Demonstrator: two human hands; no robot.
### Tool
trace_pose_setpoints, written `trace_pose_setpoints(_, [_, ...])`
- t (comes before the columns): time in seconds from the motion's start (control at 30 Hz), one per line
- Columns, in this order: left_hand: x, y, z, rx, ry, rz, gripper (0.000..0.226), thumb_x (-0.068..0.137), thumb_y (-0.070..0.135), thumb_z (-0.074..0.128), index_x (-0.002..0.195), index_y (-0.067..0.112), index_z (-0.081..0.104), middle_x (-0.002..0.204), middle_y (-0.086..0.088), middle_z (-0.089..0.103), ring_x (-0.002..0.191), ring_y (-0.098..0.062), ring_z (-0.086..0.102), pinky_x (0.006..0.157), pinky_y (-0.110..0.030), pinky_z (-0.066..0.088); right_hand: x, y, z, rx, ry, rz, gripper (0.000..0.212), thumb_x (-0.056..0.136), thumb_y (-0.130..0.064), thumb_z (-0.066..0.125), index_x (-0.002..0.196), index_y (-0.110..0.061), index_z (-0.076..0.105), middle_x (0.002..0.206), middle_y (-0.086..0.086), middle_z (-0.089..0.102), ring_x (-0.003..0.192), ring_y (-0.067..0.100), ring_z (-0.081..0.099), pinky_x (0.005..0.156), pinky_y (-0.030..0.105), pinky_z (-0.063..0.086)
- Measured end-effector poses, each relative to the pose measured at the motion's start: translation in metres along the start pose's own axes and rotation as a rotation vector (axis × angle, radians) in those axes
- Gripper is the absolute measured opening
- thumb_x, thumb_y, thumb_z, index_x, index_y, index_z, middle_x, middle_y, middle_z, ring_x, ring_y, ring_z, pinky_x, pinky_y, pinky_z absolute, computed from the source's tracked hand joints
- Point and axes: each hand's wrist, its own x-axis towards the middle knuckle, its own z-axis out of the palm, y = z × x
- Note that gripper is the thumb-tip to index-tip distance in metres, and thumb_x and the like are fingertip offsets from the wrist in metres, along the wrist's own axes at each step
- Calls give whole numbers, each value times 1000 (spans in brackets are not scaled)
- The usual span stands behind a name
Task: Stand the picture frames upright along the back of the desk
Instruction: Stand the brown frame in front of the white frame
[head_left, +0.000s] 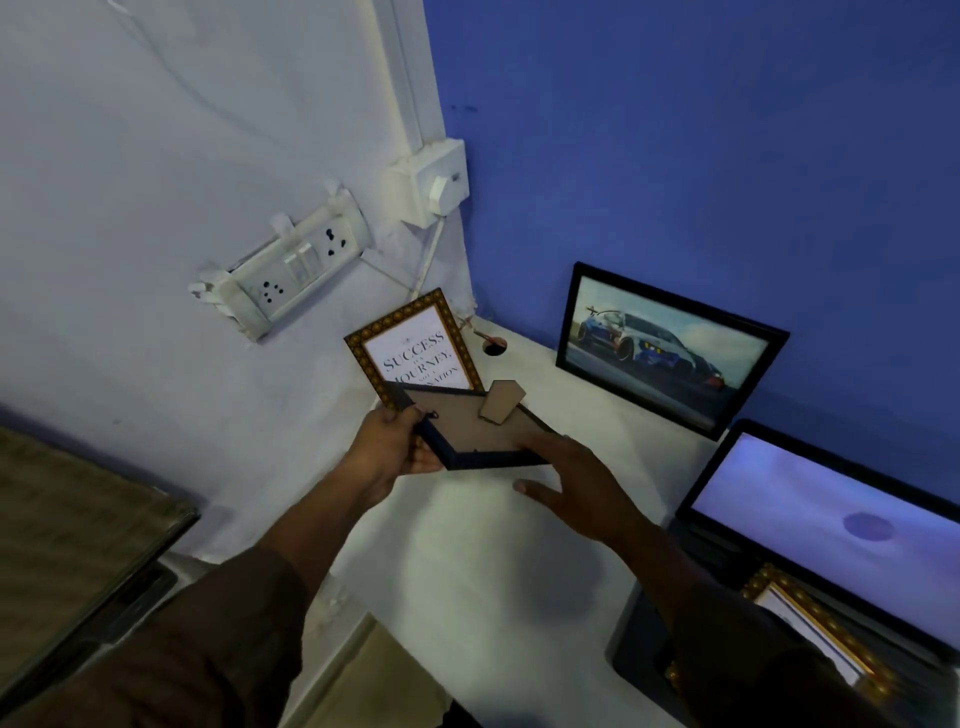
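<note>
I hold a small dark-blue picture frame (470, 434) above the white desk (483, 561), its brown cardboard back facing me and its easel flap (501, 399) folded out. My left hand (392, 444) grips its left edge. My right hand (563, 480) holds its right lower edge with fingers spread. Behind it a gold-bordered frame reading "SUCCESS" (415, 345) stands upright in the corner against the white wall. A black frame with a car picture (670, 345) leans upright against the blue wall. Another gold frame (815, 629) lies flat on the laptop.
An open laptop with a lit screen (841, 525) sits at the desk's right. A cable hole (493, 345) is in the desk's back corner. A switchboard (291, 270) and a plugged socket (434, 184) are on the wall. A glass-topped surface (78, 525) stands left.
</note>
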Motion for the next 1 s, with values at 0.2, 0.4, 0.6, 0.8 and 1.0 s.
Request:
trace_pose_setpoints(0.2, [-33, 21, -10, -101, 24, 3, 33, 106, 24, 44, 96, -3, 61, 68, -16, 58, 53, -27, 65, 59, -41, 64, -2, -41, -18, -144, 279, -151, 34, 99, -28, 60, 132, -22, 65, 129, 1, 70, 116, 20, 64, 100, 23, 39])
trace_pose_setpoints(0.4, [-48, 25, -18, -44, 18, 142, 52, 104, 45, 45, 88, 0, 65, 69, -17, 68, 59, -29, 71, 63, -33, 62, -24, -75, -29, 200, 396, -56, 22, 104, -29, 53, 119, -24, 68, 104, -12, 71, 89, -6, 65, 74, 12, 49])
trace_pose_setpoints(0.6, [-47, 0, -21, 75, -41, 104, 41, 102, 42, 48, 103, 4, 64, 87, -15, 71, 77, -26, 70, 73, -36, 52, -60, -89, -48, 501, 565, 78, 23, 103, -27, 55, 119, -21, 70, 103, -5, 76, 94, 6, 72, 79, 26, 58])
trace_pose_setpoints(0.8, [-76, -18, -3, 208, -265, 281, 21, 103, 29, 50, 113, 17, 63, 112, -7, 72, 102, -27, 70, 90, -41, 55, -102, -115, -59, 777, 683, 174, 27, 105, -22, 52, 123, -10, 67, 112, 9, 77, 103, 24, 75, 88, 37, 61])
trace_pose_setpoints(1.0, [-107, -23, 9, 278, -344, 459, 29, 106, 17, 42, 124, 32, 59, 103, 16, 68, 98, -4, 66, 87, -30, 52, -156, -133, -48, 902, 792, 316, 29, 104, -26, 50, 122, -9, 66, 111, 8, 78, 101, 25, 75, 82, 34, 63])
